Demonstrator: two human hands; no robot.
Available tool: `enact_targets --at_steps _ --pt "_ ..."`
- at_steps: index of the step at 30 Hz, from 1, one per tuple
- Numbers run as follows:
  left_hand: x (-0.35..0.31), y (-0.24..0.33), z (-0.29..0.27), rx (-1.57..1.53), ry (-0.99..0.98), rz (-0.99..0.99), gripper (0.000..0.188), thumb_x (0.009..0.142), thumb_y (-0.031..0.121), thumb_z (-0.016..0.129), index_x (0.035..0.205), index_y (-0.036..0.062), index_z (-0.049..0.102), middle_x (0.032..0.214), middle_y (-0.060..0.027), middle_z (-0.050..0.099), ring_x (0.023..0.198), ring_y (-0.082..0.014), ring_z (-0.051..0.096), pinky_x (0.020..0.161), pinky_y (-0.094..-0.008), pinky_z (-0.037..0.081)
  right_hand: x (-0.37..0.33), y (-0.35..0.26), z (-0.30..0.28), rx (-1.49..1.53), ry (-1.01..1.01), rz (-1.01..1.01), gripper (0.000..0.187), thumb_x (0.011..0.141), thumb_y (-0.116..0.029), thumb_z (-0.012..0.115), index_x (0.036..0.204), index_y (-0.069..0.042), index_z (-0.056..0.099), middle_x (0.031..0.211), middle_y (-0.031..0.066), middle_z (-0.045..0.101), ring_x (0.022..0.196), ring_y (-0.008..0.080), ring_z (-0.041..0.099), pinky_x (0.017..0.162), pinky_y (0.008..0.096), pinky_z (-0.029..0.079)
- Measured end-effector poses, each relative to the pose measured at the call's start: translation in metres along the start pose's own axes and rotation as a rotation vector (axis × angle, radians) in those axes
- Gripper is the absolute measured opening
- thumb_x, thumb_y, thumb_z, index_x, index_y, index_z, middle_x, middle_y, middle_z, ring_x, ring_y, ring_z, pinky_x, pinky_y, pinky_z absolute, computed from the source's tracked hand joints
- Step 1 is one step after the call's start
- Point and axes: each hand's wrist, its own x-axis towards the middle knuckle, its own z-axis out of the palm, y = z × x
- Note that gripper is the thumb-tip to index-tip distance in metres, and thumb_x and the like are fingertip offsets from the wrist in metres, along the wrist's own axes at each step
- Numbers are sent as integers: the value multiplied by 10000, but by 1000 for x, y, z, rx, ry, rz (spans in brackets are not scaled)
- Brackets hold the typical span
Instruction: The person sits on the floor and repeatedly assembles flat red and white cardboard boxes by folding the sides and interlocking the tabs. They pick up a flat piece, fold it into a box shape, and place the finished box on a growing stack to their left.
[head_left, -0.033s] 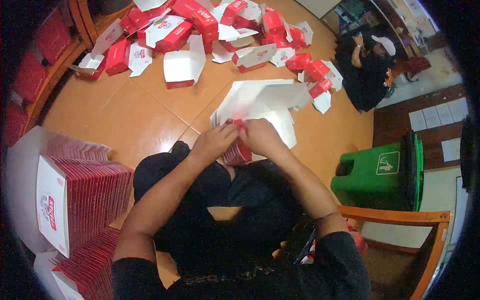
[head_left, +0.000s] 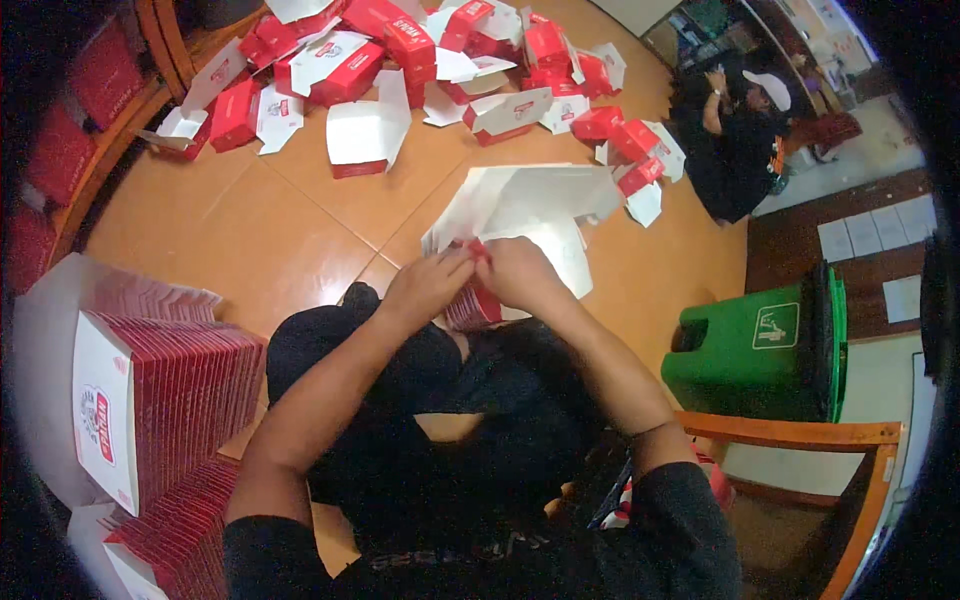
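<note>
My left hand (head_left: 430,287) and my right hand (head_left: 522,275) meet in front of my bent legs. Their fingers are closed on the red edge of a paperboard takeaway box (head_left: 520,200), whose white inner panels spread out beyond my hands. The small red flap (head_left: 473,249) shows between my fingertips, partly hidden by them. Just under my right hand are the layered red edges of more flat boxes (head_left: 475,308), stacked together. How far the held box is folded I cannot tell.
Folded red-and-white boxes (head_left: 365,140) lie heaped on the tiled floor ahead. Tall stacks of nested boxes (head_left: 185,400) stand at my left. To the right are a green bin (head_left: 750,345) and a wooden frame (head_left: 790,430). Another person (head_left: 715,140) sits at the far right.
The white panels of the held box have shifted very slightly, their far edge a little lower. Both hands stay almost in the same place, still closed on the box.
</note>
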Motion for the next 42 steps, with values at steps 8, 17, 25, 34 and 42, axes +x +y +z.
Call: enact_targets --at_steps 8,17,25,34,42 --pt "1 -14 7 -159 74 -56 300 833 59 559 1131 75 586 1218 -93 608 1119 -301 592 879 -383 521 -5 -6 -3 113 -26 100 393 924 -349 483 837 -42 712 806 239 662 773 411 650 779 501 509" --pt "13 16 -10 -661 260 -392 230 895 16 555 1126 21 549 1151 -140 602 1055 -265 611 921 -326 479 -43 132 16 430 840 443 346 931 -308 547 975 17 657 890 222 675 807 365 670 716 420 507" --pt "32 45 16 -807 351 -701 383 978 101 473 1325 -23 367 1349 -164 443 1279 -268 450 1081 -368 332 -73 120 42 768 497 465 371 965 -343 476 1064 -33 653 954 221 678 916 346 667 796 395 503" --pt "29 43 13 -682 252 -727 390 997 156 444 1341 -19 390 1296 -174 499 1225 -257 486 1045 -343 364 -79 130 53 841 481 516 362 948 -371 514 1072 -71 674 956 207 684 909 361 665 802 407 505" --pt "15 36 13 -892 521 -827 279 1012 199 448 1168 -17 531 1142 -100 566 1026 -183 580 856 -316 494 -77 144 62 1474 528 591 233 964 -252 529 1043 -72 654 813 99 682 762 206 675 589 293 521"
